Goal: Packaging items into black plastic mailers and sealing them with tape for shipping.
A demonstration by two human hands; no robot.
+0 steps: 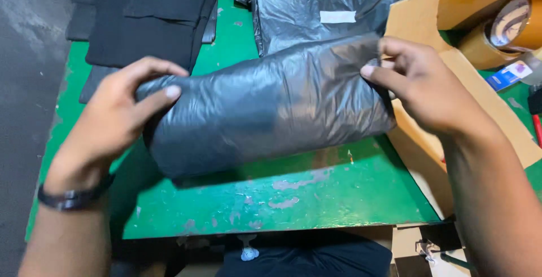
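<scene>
A green worktop [316,198], its paint chipping in patches, is carrying everything here, with folded black cloth [152,12] lying along its far left and a flat grey plastic bag [322,14] lying at its far middle. Flattened brown cardboard [451,79] is sitting to the right, beside rolls of brown tape [508,29].

Just above the worktop's middle, a grey plastic-wrapped bundle [265,110] is being held lengthwise between both hands. It is looking soft and light, sagging little, and its thin glossy film is likely slippery and easy to tear; the two ends are seeming the surest places to grip, where the film is bunching.

The left hand [107,124], wearing a dark wristband [73,198], is cupping the bundle's left end, fingers curling over the top and thumb pressing on the front. The right hand [423,85] is pinching the film at the upper right end, fingers closing together on the plastic.
</scene>
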